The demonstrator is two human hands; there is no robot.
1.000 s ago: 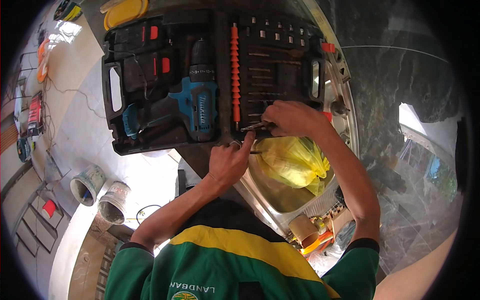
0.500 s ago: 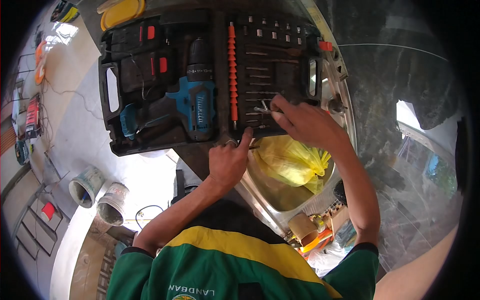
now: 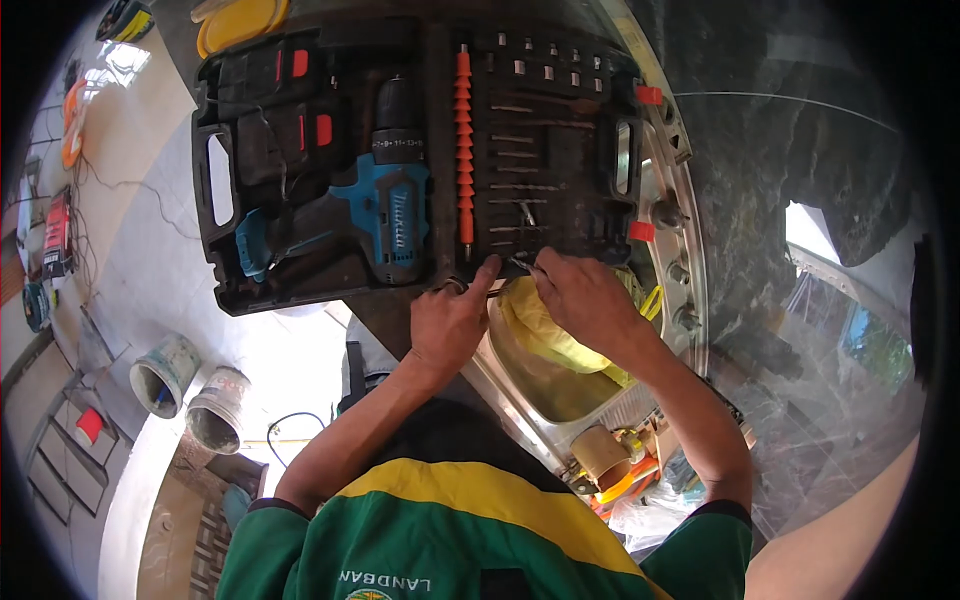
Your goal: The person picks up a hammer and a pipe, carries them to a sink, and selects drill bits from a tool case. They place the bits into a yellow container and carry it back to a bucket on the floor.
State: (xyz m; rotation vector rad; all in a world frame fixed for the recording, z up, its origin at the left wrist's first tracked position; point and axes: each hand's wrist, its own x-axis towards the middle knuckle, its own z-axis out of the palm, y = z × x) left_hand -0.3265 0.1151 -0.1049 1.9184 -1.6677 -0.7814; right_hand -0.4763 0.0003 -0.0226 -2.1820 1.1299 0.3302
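Observation:
A black tool case lies open-faced in front of me, with a blue and black cordless drill in its left half. An orange flexible shaft stands upright beside rows of drill bits and small sockets. My left hand is closed at the near edge of the case, its index finger laid on the rim; a thin dark piece shows beside it. My right hand pinches a small metal bit at the lower bit slots. Another short metal piece rests among the bits.
Beneath the case's right side is a steel sink holding a yellow plastic bag. Two buckets stand at lower left. A cardboard tube and other items lie below the sink. Dark marble countertop extends to the right.
My right hand has moved down and slightly left, from the middle bit rows to the case's near edge. The short metal piece now lies among the bits. My left hand stays at the edge.

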